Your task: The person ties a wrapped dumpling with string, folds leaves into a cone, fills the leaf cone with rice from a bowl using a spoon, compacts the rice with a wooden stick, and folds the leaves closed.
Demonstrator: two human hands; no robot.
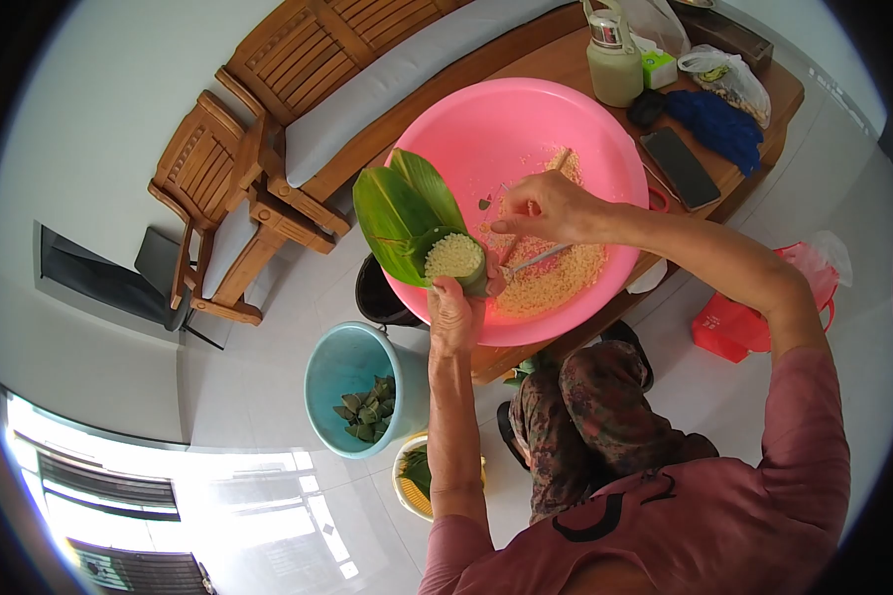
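Note:
My left hand is wrapped round a cone of green leaves filled with pale rice grains. The broad leaf ends stand up beyond the filled cone, at the near left rim of a big pink basin. Over the basin, just right of the cone, my right hand has its fingers curled together; anything between them is too small to make out. Below it, loose rice covers part of the basin floor. A metal utensil handle and a wooden stick rest in the basin.
The basin stands on a wooden table with a flask, a phone and a blue cloth. A blue bucket holding wrapped green parcels, a yellow-rimmed basket of leaves and a red container are on the floor.

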